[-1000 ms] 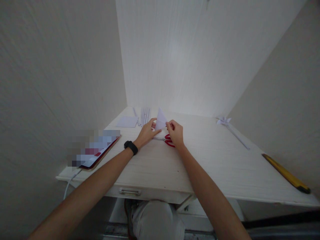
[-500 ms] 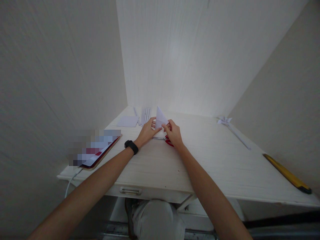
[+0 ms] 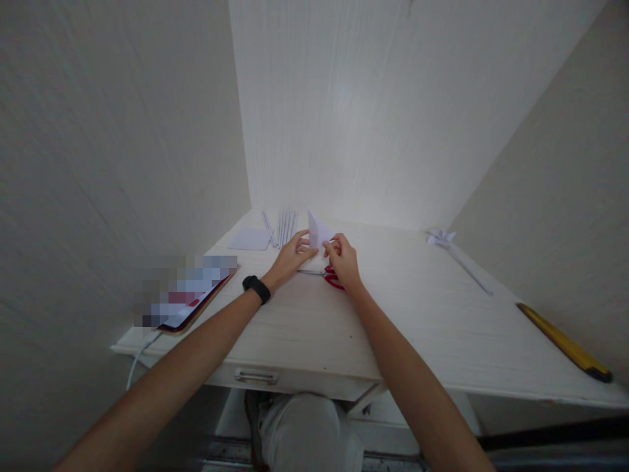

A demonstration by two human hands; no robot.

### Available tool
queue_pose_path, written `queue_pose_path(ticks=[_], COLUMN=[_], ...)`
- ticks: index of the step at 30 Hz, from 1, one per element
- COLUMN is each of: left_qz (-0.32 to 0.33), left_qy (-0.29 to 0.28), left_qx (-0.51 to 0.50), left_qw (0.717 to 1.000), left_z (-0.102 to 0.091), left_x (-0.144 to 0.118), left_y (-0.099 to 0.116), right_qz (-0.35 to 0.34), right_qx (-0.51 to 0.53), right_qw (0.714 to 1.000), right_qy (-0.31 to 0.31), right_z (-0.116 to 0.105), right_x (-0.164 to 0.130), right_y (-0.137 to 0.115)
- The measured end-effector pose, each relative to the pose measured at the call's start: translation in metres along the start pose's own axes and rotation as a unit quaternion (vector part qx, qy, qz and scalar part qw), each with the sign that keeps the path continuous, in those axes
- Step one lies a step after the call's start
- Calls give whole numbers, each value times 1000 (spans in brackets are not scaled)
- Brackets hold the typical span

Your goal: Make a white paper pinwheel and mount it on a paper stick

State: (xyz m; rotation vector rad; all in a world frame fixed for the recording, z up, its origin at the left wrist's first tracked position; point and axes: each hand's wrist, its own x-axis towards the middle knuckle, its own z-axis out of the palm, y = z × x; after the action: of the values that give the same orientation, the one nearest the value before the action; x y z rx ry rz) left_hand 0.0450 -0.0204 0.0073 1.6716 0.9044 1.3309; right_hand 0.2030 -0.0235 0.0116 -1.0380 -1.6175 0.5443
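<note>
Head view, read left to right: the tablet [image 3: 189, 298] lies at the table's [image 3: 442, 328] left edge with its cable hanging off, unmoved since the earlier frames. Behind it sit a flat paper sheet [image 3: 250, 238] and a row of thin paper strips [image 3: 284, 227], also unmoved. Your left hand [image 3: 291, 259], watch on the wrist, has its grip pinched on the left edge of the folded paper [image 3: 318, 232], which stands up as a point near the table's centre-back. Your right hand [image 3: 343, 261] has its grip pinched on the paper's right lower edge; half a second ago its fingers lay further left across the paper. Red scissors [image 3: 333, 278] lie on the table under your right hand. Further right: a paper flower [image 3: 441, 237] on its long stem, then a yellow tool [image 3: 565, 342] at the right edge. The drawer under the table is closed; its contents are not visible.
</note>
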Motion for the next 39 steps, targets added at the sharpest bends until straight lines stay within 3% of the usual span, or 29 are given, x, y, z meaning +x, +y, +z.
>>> queue_pose_path(ticks=[10, 25, 39], left_qz=[-14, 25, 18], left_qy=[19, -25, -14], left_qx=[7, 65, 81], left_qw=[1000, 997, 996], left_z=[0, 1, 0], left_x=[-1, -4, -4], left_y=[2, 6, 10], right_qz=[11, 40, 45], right_qx=[26, 75, 151], right_qw=[999, 996, 986], right_qy=[24, 23, -48], right_z=[-3, -2, -1], right_x=[0, 1, -1], right_y=[-7, -8, -11])
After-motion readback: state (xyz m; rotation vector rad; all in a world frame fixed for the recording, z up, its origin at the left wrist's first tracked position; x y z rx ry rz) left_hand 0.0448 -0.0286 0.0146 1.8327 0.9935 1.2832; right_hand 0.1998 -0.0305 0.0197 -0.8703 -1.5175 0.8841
